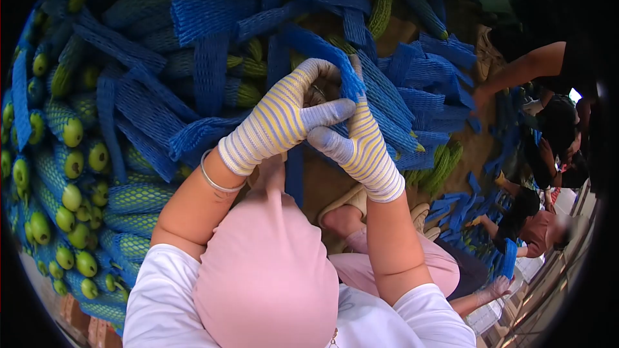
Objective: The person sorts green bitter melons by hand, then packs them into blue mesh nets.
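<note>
Blue net sleeve (317, 46) sits right at your fingers: its near end is pinched between both gloved hands, and its long axis runs up and to the left, away from you, over the heap. Your left hand (278, 119) has its fingers (308, 75) curled shut over the sleeve's mouth, thumb pointing right. Your right hand (362, 148) comes up from below, and its fingers (356, 102) are pressed together on the same edge. The two hands touch, neither nearer than the other. Something small shows inside the left curl; you cannot tell what it is.

Just beyond the hands, loose blue sleeves (213, 58) lie criss-crossed, touching and overlapping the one you hold. To your left, sleeved green gourds (68, 161) are stacked end-on in rows. To the right lie bare gourds (442, 166). Below the hands are your sandalled feet (351, 205) on the floor (322, 180). A co-worker's arm (523, 66) reaches in at the upper right, well apart from yours.
</note>
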Available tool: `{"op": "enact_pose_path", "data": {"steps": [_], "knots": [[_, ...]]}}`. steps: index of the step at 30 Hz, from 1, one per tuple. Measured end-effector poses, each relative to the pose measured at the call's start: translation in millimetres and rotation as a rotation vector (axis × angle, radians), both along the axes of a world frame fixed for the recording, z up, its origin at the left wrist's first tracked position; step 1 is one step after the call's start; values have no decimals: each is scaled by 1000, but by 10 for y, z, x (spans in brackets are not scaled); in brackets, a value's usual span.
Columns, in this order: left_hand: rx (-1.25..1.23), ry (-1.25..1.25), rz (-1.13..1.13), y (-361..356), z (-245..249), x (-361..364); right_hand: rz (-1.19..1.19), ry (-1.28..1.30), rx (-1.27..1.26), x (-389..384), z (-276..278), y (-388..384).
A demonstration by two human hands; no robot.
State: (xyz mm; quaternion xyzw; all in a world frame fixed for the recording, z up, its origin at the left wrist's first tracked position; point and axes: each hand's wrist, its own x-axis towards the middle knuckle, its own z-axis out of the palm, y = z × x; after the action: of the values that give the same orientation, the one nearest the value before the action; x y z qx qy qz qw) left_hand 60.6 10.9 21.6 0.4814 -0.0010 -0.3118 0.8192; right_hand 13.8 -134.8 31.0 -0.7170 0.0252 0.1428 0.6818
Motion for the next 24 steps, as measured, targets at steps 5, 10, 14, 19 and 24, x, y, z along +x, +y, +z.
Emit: {"op": "enact_pose_path", "data": {"steps": [5, 10, 14, 19, 24], "knots": [[249, -193, -76, 68, -53, 37, 85, 43, -154, 25, 125, -19], [120, -40, -96, 62, -34, 71, -98, 237, 367, 27, 159, -13], [31, -78, 24, -25, -74, 4, -141, 260, 386, -1, 207, 11], [46, -193, -37, 55, 31, -23, -187, 280, 265, -74, 208, -111], [76, -133, -94, 153, 94, -26, -317, 238, 252, -108, 254, -173]]}}
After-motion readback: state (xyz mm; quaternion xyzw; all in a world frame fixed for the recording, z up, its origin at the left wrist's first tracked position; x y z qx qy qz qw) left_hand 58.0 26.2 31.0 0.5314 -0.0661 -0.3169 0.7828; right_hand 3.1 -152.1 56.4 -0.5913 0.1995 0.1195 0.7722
